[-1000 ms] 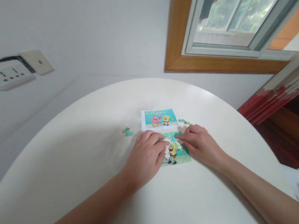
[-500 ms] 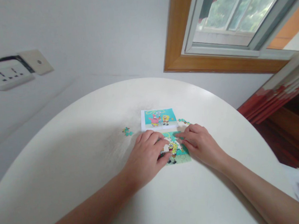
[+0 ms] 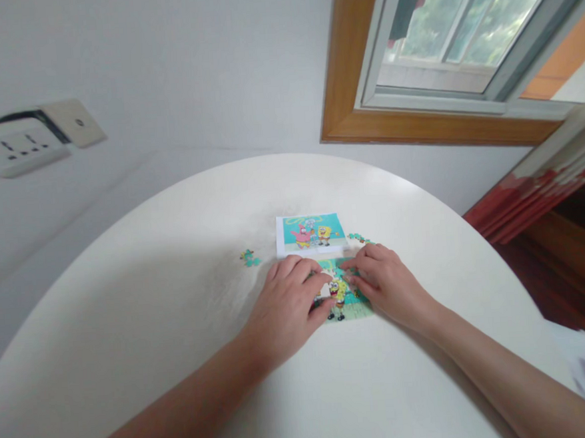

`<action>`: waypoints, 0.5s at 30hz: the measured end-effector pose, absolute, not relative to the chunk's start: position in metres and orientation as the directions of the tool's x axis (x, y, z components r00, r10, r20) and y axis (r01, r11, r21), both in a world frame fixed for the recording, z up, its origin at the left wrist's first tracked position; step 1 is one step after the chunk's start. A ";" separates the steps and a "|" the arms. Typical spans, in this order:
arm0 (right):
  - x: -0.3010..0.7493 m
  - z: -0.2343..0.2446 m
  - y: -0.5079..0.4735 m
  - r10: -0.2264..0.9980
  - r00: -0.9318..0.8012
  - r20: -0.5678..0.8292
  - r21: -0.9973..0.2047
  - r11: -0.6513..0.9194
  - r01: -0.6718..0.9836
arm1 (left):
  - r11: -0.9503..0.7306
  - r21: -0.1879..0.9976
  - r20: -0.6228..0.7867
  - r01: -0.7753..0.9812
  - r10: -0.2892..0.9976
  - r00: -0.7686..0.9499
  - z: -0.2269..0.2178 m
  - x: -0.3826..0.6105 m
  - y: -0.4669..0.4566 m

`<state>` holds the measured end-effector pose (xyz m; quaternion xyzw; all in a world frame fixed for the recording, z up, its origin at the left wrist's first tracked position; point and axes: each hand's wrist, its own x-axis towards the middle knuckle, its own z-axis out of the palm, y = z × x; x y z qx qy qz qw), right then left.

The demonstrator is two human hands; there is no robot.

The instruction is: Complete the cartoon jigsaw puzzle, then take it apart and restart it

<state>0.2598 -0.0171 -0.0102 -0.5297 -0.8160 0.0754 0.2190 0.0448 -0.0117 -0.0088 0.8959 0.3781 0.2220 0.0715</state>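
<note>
Drawn slightly leftward since a moment ago, our right hand point(image 3: 383, 276) holds thumb and forefinger close together, pinching what we cannot tell, while our left hand point(image 3: 289, 298) spreads thumb from fingers over the part-built puzzle point(image 3: 338, 294), well in from the far edge of our round table point(image 3: 178, 307).

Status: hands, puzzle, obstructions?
Left hand covering left part of puzzle. Right hand at its right side. Puzzle incomplete, gap showing. Loose pieces off to left.
</note>
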 end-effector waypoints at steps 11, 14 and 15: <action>0.253 -0.012 -0.014 0.932 -0.218 0.290 -0.602 0.354 0.715 | -0.689 0.316 0.316 0.652 0.725 0.613 -0.008 0.044 -0.013; 0.249 -0.013 -0.016 0.948 -0.185 0.257 -0.629 0.310 0.713 | -0.687 0.316 0.313 0.655 0.727 0.611 -0.009 0.046 -0.016; 0.249 -0.014 -0.016 0.953 -0.176 0.245 -0.642 0.295 0.708 | -0.686 0.316 0.316 0.655 0.727 0.609 -0.008 0.047 -0.017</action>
